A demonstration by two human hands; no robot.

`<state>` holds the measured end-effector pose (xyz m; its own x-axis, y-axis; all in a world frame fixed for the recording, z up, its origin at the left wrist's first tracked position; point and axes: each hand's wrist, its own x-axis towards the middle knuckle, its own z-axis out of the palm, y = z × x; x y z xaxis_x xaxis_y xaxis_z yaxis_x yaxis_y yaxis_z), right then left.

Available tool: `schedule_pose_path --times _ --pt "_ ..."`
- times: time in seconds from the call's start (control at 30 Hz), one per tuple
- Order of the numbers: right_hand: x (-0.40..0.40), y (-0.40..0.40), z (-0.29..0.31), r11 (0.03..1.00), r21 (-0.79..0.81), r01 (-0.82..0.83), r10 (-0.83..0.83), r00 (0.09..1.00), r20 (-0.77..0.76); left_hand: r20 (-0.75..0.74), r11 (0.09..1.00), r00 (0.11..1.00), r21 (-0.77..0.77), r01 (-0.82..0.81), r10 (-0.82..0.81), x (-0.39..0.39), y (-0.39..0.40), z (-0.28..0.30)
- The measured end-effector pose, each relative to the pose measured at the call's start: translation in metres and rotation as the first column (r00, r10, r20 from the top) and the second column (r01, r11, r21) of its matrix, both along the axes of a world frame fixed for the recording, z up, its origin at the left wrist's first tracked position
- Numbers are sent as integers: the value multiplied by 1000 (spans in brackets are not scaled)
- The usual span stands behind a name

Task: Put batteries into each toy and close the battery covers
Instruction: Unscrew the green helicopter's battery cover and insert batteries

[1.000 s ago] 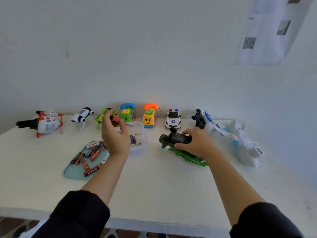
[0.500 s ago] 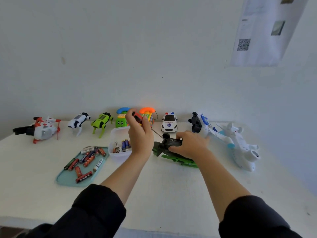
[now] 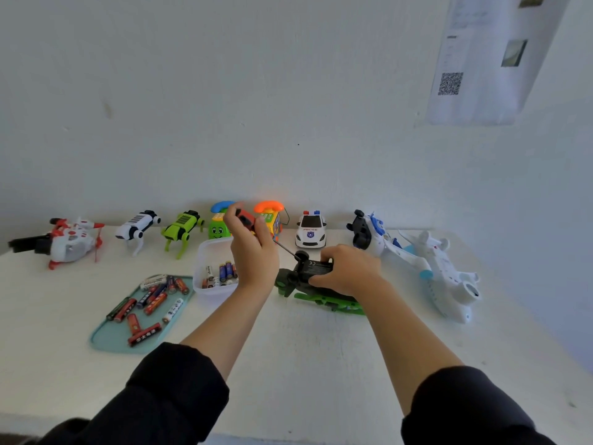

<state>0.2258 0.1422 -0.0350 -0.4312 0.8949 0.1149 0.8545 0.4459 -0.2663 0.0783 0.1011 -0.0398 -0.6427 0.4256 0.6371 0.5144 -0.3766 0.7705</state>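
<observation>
A dark green toy helicopter lies upside down in the middle of the white table, its black battery cover facing up. My right hand grips its body from the right. My left hand holds a red-handled screwdriver, whose thin shaft slants down to the right and its tip touches the helicopter's underside. Loose batteries lie on a teal tray at the left, and more stand in a clear plastic tub just left of my left hand.
Along the wall stand a red-white helicopter, a white robot dog, a green robot dog, a green phone toy, an orange phone toy, a police car and a blue-white toy. A white plane lies at the right.
My left hand carried the screwdriver from above the battery tray rightward to the helicopter, and its tip now meets the underside. My right hand stayed on the helicopter.
</observation>
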Motion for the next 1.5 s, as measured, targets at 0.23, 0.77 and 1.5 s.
schedule_pose_path --times 0.23,0.77,1.5 --pt "1 0 1 1000 -1 -13 13 1000 6 29 1000 1000 -21 1 -1 -1 1 -3" --pt "1 3 1 1000 -22 -9 9 1000 -9 -406 992 911 -124 20 -69 6 -2 19" --pt "1 22 5 994 -107 -15 17 1000 15 -556 922 794 -386 17 -247 9 33 72"
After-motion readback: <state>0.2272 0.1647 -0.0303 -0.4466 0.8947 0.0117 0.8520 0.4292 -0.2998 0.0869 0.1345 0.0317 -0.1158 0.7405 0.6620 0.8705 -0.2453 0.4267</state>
